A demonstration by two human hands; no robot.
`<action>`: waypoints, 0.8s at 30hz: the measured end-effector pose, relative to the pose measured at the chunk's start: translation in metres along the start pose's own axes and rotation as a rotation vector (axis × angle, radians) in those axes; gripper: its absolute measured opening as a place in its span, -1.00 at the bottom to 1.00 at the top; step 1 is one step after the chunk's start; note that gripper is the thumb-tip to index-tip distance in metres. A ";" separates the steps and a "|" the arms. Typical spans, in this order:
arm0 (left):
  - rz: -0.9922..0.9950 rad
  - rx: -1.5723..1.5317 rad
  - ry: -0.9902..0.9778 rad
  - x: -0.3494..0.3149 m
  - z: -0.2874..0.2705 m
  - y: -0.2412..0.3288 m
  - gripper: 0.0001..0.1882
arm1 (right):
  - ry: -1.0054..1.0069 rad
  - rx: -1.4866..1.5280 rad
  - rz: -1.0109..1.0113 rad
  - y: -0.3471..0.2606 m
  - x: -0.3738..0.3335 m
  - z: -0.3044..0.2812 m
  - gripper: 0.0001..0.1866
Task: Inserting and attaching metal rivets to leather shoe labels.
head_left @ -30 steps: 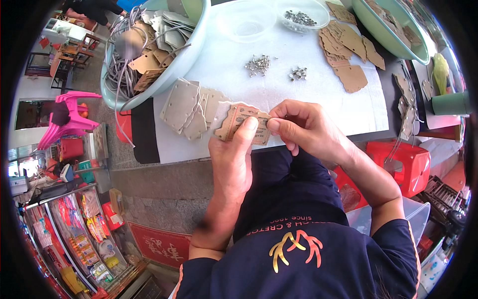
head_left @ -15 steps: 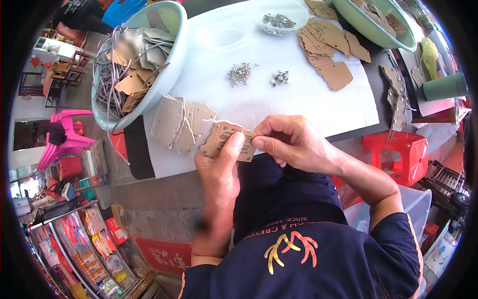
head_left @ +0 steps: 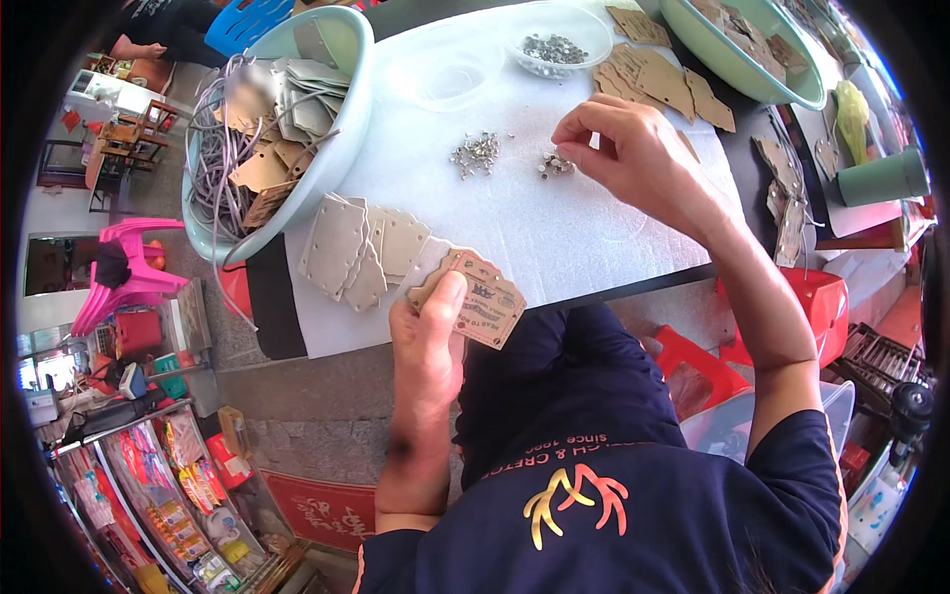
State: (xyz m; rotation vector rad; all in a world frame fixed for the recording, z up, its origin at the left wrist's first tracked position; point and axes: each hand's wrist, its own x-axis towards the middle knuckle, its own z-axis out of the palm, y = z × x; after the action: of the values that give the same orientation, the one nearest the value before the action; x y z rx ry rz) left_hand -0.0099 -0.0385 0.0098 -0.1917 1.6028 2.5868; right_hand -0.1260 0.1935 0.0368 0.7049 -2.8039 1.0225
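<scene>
Daylight falls on a white-covered surface (head_left: pixel 554 238). Below it lies a grey concrete floor (head_left: pixel 297 436). At left stand pink plastic chairs (head_left: pixel 129 277), a wooden chair (head_left: pixel 114 158) and a rack of coloured packets (head_left: pixel 168 495). Red stools (head_left: pixel 831 307) sit at right.

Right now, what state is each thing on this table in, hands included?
Left hand: shut on the brown card tag, at the table edge.
Right hand: fingertips pinched over the small pile of metal eyelets.
Left basin: full of tags and cord.
Clear bowl: holds eyelets.
Stack of tags: flat, fanned out.
</scene>
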 end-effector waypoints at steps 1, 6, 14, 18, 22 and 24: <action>-0.014 0.009 -0.029 -0.001 -0.002 0.000 -0.68 | 0.000 -0.002 -0.001 0.003 0.003 0.001 -0.86; 0.004 0.059 -0.005 -0.001 -0.001 -0.001 -0.67 | -0.124 -0.258 -0.168 0.000 0.016 0.008 -0.87; -0.001 0.056 -0.002 -0.003 -0.004 -0.002 -0.72 | -0.286 -0.523 -0.286 -0.012 0.031 0.013 -0.89; 0.112 0.109 0.057 0.001 0.000 -0.003 -0.72 | -0.352 -0.585 -0.254 -0.013 0.037 0.016 -0.88; 0.111 0.037 0.113 -0.001 0.006 0.003 -0.69 | -0.378 -0.508 -0.247 -0.008 0.038 0.017 -0.88; 0.120 0.001 0.117 0.000 0.000 0.000 -0.69 | -0.247 -0.408 -0.303 -0.010 0.034 0.019 -0.88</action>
State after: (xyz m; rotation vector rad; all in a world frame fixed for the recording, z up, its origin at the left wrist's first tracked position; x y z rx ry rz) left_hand -0.0098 -0.0381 0.0096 -0.2597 1.7033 2.7110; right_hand -0.1501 0.1614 0.0352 1.2100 -2.8365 0.3178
